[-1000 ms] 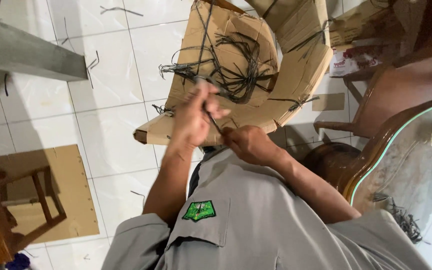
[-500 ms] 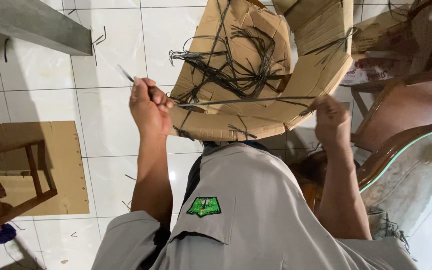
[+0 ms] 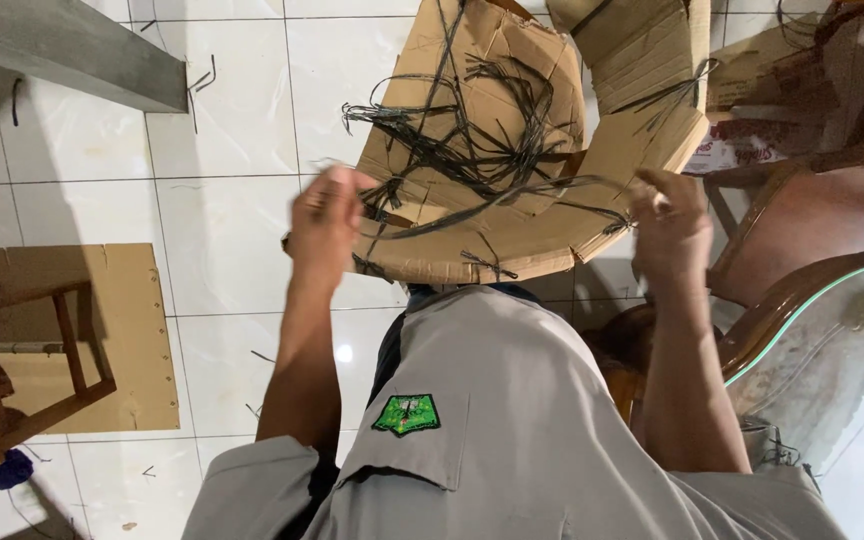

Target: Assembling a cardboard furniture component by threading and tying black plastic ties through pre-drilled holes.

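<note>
1. My left hand is raised at the left edge of the cardboard piece, its fingers curled into a narrow grip on one end of a black strap; motion blur hides the fingertips themselves.
2. My right hand sits at the right edge of the same cardboard, fingers pinched on the other end of that strap, which runs taut between the two hands across the cardboard's lower face.
3. The cardboard is held up in front of my chest, above my grey shirt, bent into several angled panels and laced with many loose black strands.
4. Open room lies to the left: bare white floor tiles run between the left hand and a flat cardboard sheet lying on the floor.
5. The right side is tight: a dark wooden chair is just beside the right hand, and a glass-topped table with a curved wooden rim lies below it.
6. A wooden stool stands on the flat sheet at the far left, and a grey beam crosses the upper left corner.
7. Short black strap offcuts are scattered over the tiles.
</note>
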